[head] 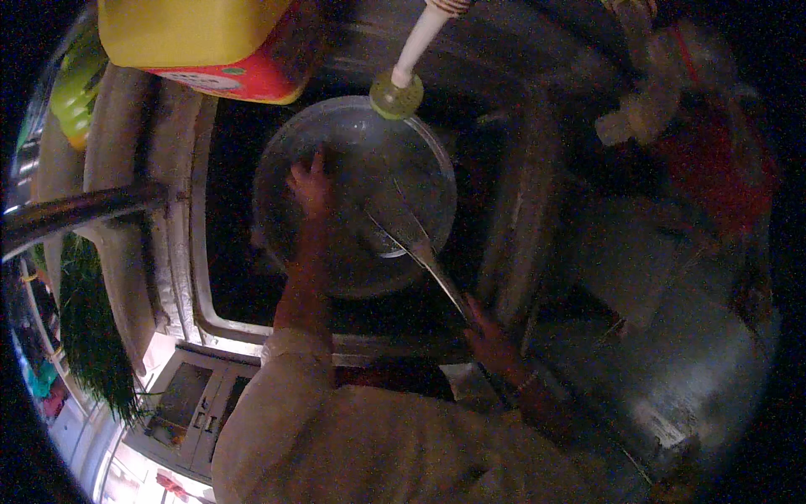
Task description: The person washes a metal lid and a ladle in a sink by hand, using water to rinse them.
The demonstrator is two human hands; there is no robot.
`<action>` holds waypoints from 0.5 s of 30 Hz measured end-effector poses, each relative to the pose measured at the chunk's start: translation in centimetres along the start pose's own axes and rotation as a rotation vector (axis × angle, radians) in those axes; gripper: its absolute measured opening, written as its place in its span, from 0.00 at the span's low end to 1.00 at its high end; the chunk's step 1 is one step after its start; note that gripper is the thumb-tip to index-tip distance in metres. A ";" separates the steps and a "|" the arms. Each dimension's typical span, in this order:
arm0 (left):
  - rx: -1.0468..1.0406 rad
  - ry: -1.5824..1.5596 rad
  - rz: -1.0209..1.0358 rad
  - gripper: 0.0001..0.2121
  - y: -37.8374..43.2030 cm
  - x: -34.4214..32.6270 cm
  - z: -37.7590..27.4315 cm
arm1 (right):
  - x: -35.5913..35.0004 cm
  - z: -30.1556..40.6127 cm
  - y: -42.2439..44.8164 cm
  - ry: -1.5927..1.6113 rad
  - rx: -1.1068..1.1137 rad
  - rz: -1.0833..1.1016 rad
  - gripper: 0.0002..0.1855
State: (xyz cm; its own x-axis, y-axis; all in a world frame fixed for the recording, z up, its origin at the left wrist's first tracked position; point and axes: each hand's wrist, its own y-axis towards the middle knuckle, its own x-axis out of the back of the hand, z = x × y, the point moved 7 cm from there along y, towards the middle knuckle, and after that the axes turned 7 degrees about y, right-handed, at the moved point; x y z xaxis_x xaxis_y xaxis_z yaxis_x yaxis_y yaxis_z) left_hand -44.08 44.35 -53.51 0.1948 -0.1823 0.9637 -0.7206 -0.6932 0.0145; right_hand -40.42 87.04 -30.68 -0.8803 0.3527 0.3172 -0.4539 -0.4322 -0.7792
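Note:
A large round bowl (277,135), apparently translucent, sits inside a dark sink basin (233,290). My left hand (310,183) reaches over its left side with fingers apart, and nothing shows in its grasp. Dim light hides whether the fingertips touch the bowl. My right hand (494,346), lower right of the bowl, is closed around the handle of a long metal utensil (446,283) that looks like tongs. Its two thin arms spread apart and extend over the bowl. Above the bowl's far rim hangs the green-tipped spout (397,96) of a white faucet.
A yellow container (189,31) with a red label stands at the far left. Green leafy stalks (91,321) and green peppers (72,104) lie left, beside a metal bar (82,211). A whitish pipe fitting (630,123) is at right. A cabinet (189,403) stands lower left.

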 end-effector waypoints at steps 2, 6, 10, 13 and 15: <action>-0.107 -0.156 -0.010 0.15 -2.9 1.1 -1.7 | 0.0 1.7 0.2 0.097 0.005 0.053 0.39; -0.272 -0.412 0.081 0.16 -7.7 5.1 -10.3 | -0.1 0.8 0.5 0.032 0.018 0.040 0.39; -0.326 -0.127 0.266 0.19 -8.3 8.2 -15.1 | -0.3 1.7 0.6 0.006 0.091 0.023 0.38; -0.398 -0.099 0.165 0.19 -2.7 2.3 -11.5 | -0.6 -0.2 0.5 -0.074 0.071 -0.038 0.37; -0.296 -0.149 0.140 0.19 1.1 -1.4 -7.1 | -0.8 -3.5 0.7 -0.135 -0.102 -0.030 0.36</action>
State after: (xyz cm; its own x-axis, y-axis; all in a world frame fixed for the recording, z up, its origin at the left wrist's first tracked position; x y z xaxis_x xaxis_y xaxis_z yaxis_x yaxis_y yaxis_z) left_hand -49.93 48.82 -52.99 0.1594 -0.3758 0.9129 -0.9043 -0.4265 -0.0176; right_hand -39.56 89.37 -33.37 -0.8803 0.2467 0.4052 -0.4698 -0.3343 -0.8170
